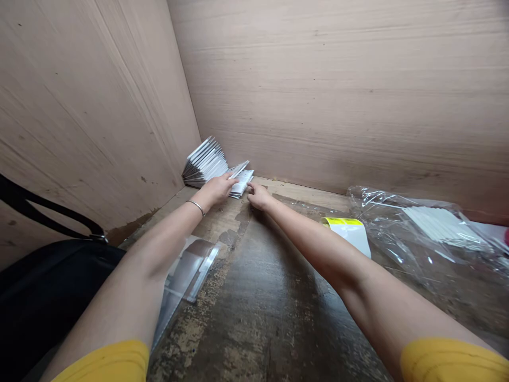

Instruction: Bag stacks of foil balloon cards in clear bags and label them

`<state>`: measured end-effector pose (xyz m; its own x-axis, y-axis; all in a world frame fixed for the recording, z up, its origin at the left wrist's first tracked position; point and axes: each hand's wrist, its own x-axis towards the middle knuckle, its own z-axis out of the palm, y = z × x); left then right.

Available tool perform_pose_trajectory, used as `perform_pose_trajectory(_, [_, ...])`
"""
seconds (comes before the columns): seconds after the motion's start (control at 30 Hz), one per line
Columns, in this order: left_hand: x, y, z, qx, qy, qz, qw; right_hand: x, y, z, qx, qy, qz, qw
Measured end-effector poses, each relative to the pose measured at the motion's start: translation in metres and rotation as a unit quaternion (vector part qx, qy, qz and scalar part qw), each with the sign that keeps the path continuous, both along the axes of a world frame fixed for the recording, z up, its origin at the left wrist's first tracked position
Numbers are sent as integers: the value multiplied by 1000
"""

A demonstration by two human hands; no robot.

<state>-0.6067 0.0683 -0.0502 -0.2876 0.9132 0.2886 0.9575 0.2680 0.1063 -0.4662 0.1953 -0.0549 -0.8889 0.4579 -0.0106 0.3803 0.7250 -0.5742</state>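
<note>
In the far corner, a row of thin white folded leaflets (207, 159) leans fanned out against the side board. My left hand (218, 188), with a bracelet at the wrist, is closed on some leaflets (239, 168) at the near end of that row. Below them lie a few more folded leaflets (242, 183) with print on top. My right hand (259, 196) is at their right edge, its index fingertip at or touching the paper. The thumb is apart from that finger, the others are curled, and nothing shows between them.
Pale wooden boards (318, 95) wall the worn table (254, 286) behind and at left. A clear plastic sleeve (194, 265) lies under my left forearm. At right are a white and yellow label roll (348, 233) and a clear bag (441, 228) with white pieces. A black bag (47, 281) is at left.
</note>
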Motion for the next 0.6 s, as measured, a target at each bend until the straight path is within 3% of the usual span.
perform_pose_trajectory(0.6, [9,0,3,-27,85,6,996,11,-10,-1,15,-40,9,999])
